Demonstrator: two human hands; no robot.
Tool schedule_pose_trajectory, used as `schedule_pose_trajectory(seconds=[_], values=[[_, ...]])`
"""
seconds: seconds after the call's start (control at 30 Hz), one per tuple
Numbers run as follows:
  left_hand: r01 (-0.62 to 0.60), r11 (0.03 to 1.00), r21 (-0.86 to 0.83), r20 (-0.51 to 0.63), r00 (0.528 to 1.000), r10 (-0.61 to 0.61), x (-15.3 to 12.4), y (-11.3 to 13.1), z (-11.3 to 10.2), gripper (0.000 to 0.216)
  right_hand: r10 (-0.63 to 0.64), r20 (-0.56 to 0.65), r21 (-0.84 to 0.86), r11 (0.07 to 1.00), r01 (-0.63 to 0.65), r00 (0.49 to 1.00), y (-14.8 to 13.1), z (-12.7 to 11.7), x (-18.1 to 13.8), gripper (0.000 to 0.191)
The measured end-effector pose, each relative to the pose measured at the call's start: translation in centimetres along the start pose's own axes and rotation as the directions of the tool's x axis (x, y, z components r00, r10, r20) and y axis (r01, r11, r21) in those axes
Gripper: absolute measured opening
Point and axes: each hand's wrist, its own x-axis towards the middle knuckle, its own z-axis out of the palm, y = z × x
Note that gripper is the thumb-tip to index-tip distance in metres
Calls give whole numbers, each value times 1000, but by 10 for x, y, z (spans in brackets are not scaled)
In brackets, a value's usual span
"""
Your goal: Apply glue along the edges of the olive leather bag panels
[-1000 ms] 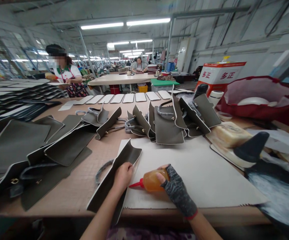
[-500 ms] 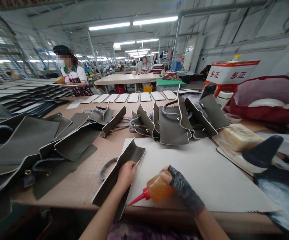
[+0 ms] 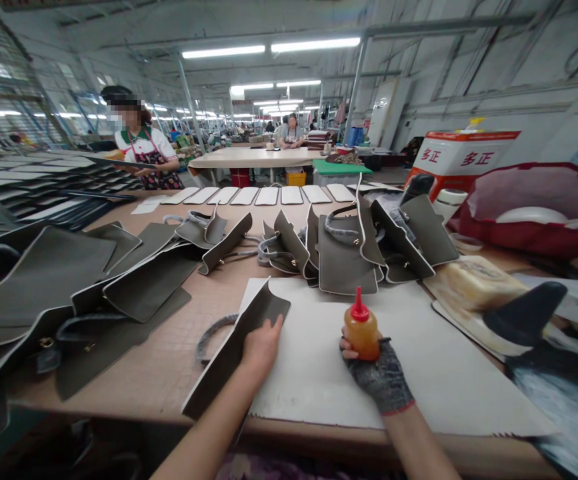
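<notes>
My left hand (image 3: pixel 261 347) is on a grey-brown leather bag panel (image 3: pixel 223 353), its fingers bent at the panel's right edge. The panel is curved, lies slantwise near the table's front, and has a wrapped handle (image 3: pixel 213 337) on its left side. My right hand (image 3: pixel 381 373), in a dark fingerless glove, grips a squeeze bottle (image 3: pixel 362 333) of amber liquid. The bottle stands upright in the hand with its red nozzle pointing up, apart from the panel. Beneath it lies a large white sheet (image 3: pixel 313 373).
More bag panels with handles (image 3: pixel 346 260) stand across the table, and others (image 3: pixel 63 267) pile up at left. Pale flat pieces (image 3: pixel 269 195) line the far edge. At right are a yellowish block (image 3: pixel 473 280), a red bag (image 3: pixel 533 180) and a carton (image 3: pixel 461 157). A co-worker (image 3: pixel 143 150) stands back left.
My right hand has lifted the squeeze bottle away from the panel's edge and turned its nozzle from down-left to upward. My left hand has shifted slightly right along the panel.
</notes>
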Motion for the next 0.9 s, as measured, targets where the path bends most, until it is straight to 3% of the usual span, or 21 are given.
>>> schedule_pose_trajectory(seconds=[0.17,0.23,0.3,0.37,0.4,0.47,0.53,0.6,0.73,0.9], values=[[-11,999,34,17,1000,10,10,10,-22,51,-8,15,-64,998,9,1000,4,1,0,30],[-77,995,70,-96,992,83,1,9,-38,48,-6,16,-23,1000,7,1000,3,2,0,31],[-88,990,114,-278,953,117,-17,0,-54,46,-2,7,-4,1000,2,1000,2,4,-1,31],[44,995,91,-374,927,-7,-38,-19,-67,51,-2,-11,-32,999,2,1000,3,6,-2,31],[129,991,43,-330,938,-108,-48,-32,-71,52,-12,-19,-47,999,11,1000,3,6,-2,31],[236,970,-65,-107,964,-242,-65,-60,-76,44,-33,-30,-55,998,31,999,4,6,-2,31],[242,958,-153,46,970,-237,-74,-84,-82,30,-41,-17,-45,998,41,999,3,3,1,31],[194,949,-248,-18,979,-205,-76,-98,-98,23,-12,54,-63,998,15,998,1,0,7,33],[-30,869,-495,-322,935,-151,-40,-89,-159,31,146,256,-145,983,-111,956,-6,-6,24,36],[-270,693,-668,-505,849,-156,81,-41,-235,30,142,246,-117,986,-116,959,0,-13,27,40]])
